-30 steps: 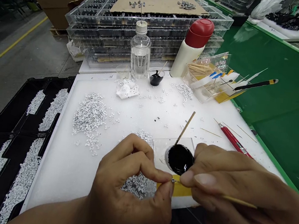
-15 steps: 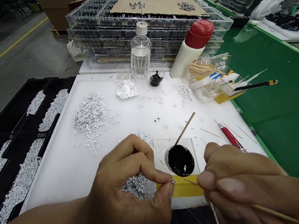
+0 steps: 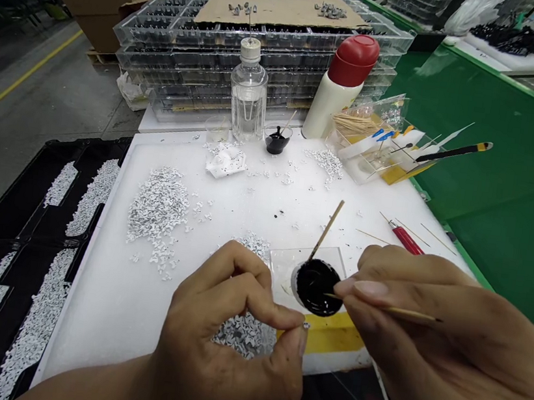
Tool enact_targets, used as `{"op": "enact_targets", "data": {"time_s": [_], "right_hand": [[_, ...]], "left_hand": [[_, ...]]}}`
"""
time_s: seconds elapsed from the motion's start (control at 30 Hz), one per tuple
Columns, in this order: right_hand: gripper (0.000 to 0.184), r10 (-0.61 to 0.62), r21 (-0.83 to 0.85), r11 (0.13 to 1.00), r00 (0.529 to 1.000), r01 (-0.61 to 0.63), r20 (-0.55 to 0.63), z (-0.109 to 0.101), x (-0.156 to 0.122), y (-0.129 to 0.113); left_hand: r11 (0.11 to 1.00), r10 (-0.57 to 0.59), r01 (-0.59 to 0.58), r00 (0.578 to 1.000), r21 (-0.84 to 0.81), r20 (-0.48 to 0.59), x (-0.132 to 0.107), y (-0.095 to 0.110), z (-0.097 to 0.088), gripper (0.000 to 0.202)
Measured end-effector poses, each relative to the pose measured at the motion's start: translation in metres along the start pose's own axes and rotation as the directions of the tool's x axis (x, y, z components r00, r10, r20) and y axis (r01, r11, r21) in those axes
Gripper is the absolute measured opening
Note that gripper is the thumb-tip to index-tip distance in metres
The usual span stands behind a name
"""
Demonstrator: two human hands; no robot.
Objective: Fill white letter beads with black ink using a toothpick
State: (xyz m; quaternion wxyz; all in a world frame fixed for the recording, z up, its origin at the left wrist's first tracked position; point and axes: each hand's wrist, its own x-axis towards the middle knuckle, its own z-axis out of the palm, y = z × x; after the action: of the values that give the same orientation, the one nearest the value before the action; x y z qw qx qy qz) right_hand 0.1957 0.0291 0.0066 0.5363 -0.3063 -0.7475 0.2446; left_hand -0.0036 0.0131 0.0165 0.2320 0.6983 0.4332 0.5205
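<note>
My left hand (image 3: 232, 346) pinches a tiny white part (image 3: 305, 326) between thumb and forefinger, just above a heap of the same small white parts (image 3: 242, 334). My right hand (image 3: 443, 354) grips a thin wooden stick (image 3: 409, 313), its tip dipped into a round cap of black paint (image 3: 317, 287). The cap rests on a clear plate with a yellow strip (image 3: 328, 334). A second wooden stick (image 3: 327, 229) leans in the cap.
A bigger heap of white parts (image 3: 158, 205) lies on the white board (image 3: 135, 301). Behind stand a clear bottle (image 3: 248, 96), a small black cup (image 3: 277, 140), a red-capped white bottle (image 3: 342, 85) and stacked clear trays (image 3: 207, 54). A red pen (image 3: 404, 238) lies right; black trays (image 3: 19, 246) left.
My right hand pulled the stick away from the pinched part, then moved up and left so its tip now sits in the black paint. My left hand stayed put.
</note>
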Motion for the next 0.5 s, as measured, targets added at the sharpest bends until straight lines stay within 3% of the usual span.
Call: {"op": "enact_targets", "data": {"time_s": [0.1, 0.33, 0.5], "right_hand": [[0.043, 0.034, 0.063, 0.997, 0.998, -0.037, 0.045, -0.0068, 0.0001, 0.0001], [0.055, -0.032, 0.349, 0.937, 0.994, -0.008, 0.109, -0.0067, -0.0002, 0.0062], [0.051, 0.01, 0.314, 0.949, 0.997, -0.035, 0.081, -0.0012, -0.001, 0.0004]], "left_hand": [[1.0, -0.012, 0.012, 1.0, -0.015, -0.014, -0.0007, -0.0001, -0.0003, 0.017], [1.0, 0.002, -0.003, 1.0, -0.027, -0.011, -0.0009, -0.0014, 0.0002, 0.018], [1.0, -0.007, 0.006, 1.0, -0.031, -0.014, -0.0004, -0.0015, 0.0003, 0.018]]}}
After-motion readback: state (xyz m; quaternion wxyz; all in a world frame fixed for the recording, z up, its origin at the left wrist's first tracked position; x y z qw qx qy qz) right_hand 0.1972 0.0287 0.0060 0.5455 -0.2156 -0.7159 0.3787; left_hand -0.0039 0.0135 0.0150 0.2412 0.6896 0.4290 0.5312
